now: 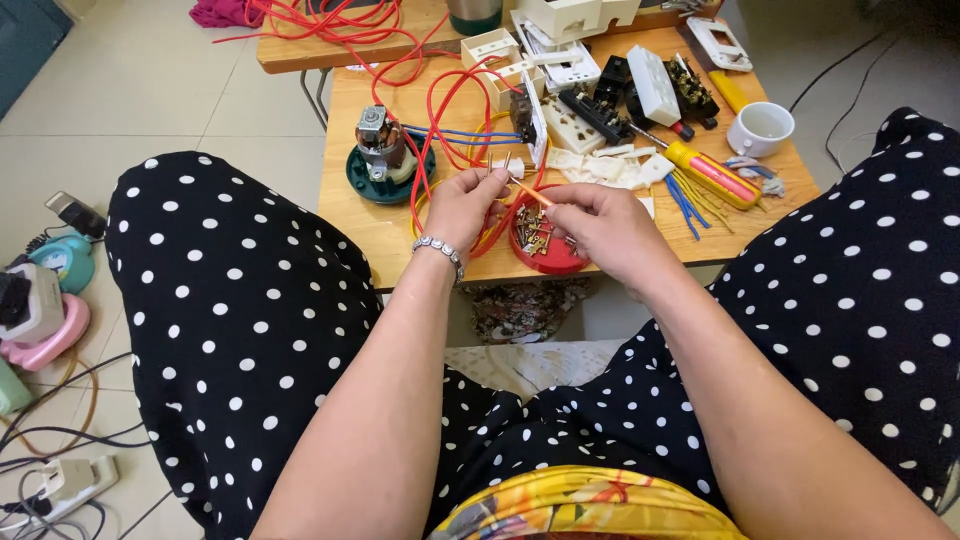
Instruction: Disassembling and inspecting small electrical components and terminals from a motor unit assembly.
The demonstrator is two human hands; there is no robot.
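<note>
The low wooden table (pixel 372 225) stands at twelve o'clock from my knees. On it, at ten o'clock from my hands, sits a small grey motor on a round green base (pixel 379 160); at two o'clock lies a yellow-handled screwdriver with a red stripe (pixel 712 172). The round red lid filled with small screws (pixel 545 245) lies under my fingers. My left hand (pixel 462 205) pinches a small metal contact piece (pixel 503 165); my right hand (pixel 600 225) pinches a thin orange wire end (pixel 535 194) against it.
</note>
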